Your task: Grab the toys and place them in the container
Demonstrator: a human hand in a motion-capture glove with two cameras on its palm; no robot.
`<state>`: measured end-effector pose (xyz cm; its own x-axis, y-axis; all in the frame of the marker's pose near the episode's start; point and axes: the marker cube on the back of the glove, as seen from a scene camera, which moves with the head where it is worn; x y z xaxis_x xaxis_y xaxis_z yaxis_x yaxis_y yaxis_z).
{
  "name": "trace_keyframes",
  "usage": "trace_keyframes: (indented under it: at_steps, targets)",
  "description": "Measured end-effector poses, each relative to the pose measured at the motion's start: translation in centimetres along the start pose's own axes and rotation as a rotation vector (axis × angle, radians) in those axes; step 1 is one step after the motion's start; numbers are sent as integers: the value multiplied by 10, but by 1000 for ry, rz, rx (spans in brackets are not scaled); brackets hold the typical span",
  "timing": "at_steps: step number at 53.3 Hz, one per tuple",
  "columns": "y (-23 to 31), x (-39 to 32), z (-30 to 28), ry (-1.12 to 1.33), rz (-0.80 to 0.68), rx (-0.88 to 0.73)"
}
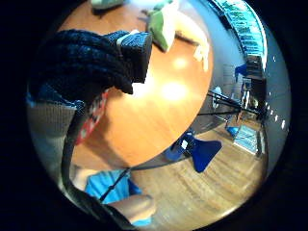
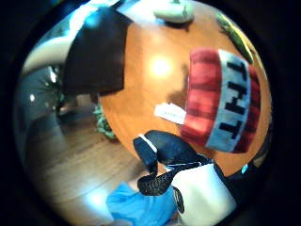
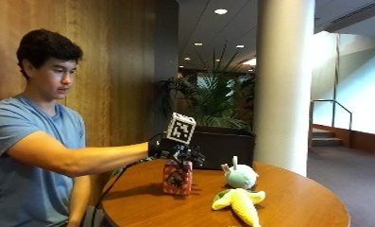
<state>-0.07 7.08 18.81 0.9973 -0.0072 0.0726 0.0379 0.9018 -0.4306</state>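
Observation:
A red plush TNT block (image 3: 177, 177) stands upright near the left of the round wooden table (image 3: 300, 208). My gloved right hand (image 3: 174, 152) is on its top, fingers (image 1: 96, 57) curled over the block's upper edge and gripping it. I cannot tell if its base touches the table. In the thumb side palm view the TNT block (image 2: 221, 101) fills the space beside the glove. The dark container (image 3: 223, 146) sits at the table's far edge. A white and green round plush (image 3: 240, 176) and a corn plush (image 3: 240, 202) lie to the block's right.
A white pillar (image 3: 285, 80) and potted plants (image 3: 218, 101) stand behind the table. The container (image 2: 96, 49) sits at the table's rim, with wooden floor below it. Bare tabletop lies between the block and the container.

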Motion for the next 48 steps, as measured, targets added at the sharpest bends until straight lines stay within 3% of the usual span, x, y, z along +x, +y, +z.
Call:
trace_keyframes:
  at_steps: [15, 23, 27, 32, 37, 41, 48]
  targets:
    - [-3, -7, 34, -33, -58, -114]
    - [-1, 7, 40, 83, 11, -55]
    - [5, 3, 32, 15, -39, -54]
    - [21, 1, 4, 60, 10, -48]
    - [43, 24, -39, 128, -131, -6]
    - [55, 6, -86, 63, -97, 68]
    - [71, -32, -159, 17, -164, 172]
